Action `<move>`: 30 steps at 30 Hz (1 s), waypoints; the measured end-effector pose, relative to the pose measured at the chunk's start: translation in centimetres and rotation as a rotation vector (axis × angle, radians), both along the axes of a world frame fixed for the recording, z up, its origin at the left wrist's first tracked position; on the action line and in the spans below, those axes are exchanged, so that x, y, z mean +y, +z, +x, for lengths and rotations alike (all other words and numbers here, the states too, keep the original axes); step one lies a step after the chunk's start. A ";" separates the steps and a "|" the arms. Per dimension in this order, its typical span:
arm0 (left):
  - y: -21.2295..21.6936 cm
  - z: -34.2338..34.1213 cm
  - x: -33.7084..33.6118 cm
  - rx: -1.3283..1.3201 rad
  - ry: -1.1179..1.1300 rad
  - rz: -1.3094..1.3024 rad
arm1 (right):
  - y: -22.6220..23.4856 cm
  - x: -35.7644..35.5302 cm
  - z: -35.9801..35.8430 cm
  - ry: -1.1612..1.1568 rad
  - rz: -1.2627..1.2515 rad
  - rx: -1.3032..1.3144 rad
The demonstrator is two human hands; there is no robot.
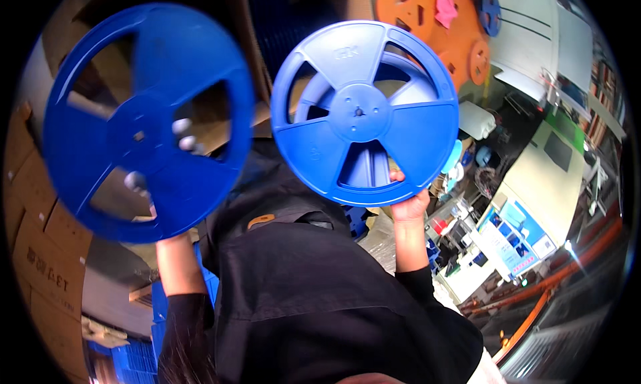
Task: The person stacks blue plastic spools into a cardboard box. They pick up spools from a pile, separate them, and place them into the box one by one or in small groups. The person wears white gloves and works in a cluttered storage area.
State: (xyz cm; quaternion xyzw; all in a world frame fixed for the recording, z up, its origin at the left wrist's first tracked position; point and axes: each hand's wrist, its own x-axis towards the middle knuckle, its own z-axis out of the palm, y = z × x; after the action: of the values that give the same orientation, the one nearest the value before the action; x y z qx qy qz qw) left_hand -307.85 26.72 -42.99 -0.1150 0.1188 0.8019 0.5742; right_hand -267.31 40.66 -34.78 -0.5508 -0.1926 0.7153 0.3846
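Reel at left (pixel 147 122) is clasped by the left grip (pixel 135 182), fingertips showing through its windows; the right grip (pixel 409 208) is closed on the lower rim of the reel at right (pixel 370 127), both raised above the black garment (pixel 300 270). Both should prove light, fairly stiff and smooth; grasp rim or window edges, avoiding flexing.

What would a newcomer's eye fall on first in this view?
First, the left blue reel at upper left, held by the left hand partly hidden behind it. Beside it, the right blue reel sits at top centre, its lower rim gripped by the right hand. Then the bright orange discs at upper right, behind the reels.
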 end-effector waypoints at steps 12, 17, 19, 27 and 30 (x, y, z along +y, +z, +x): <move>-0.6 -0.4 -0.6 0.312 -0.121 -0.161 | -1.0 -0.5 -0.9 -0.073 0.116 0.177; 0.5 0.1 1.5 0.289 -0.226 -0.433 | -1.2 -1.0 -1.1 -0.120 0.130 0.190; -0.3 0.1 1.5 0.349 -0.256 -0.535 | -1.1 -1.1 -1.5 -0.136 0.130 0.192; -3.3 2.6 3.1 0.180 -0.345 -0.466 | -0.1 -1.5 -1.9 0.095 0.183 0.060; 2.6 7.2 6.6 0.947 -0.503 -0.396 | 0.8 -3.0 -5.5 0.100 0.063 -0.040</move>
State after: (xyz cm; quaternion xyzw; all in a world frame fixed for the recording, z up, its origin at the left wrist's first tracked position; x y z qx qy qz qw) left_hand -300.67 33.28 -40.42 0.1836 0.5348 0.5669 0.5991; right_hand -272.80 37.69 -33.97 -0.5423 -0.2500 0.7160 0.3616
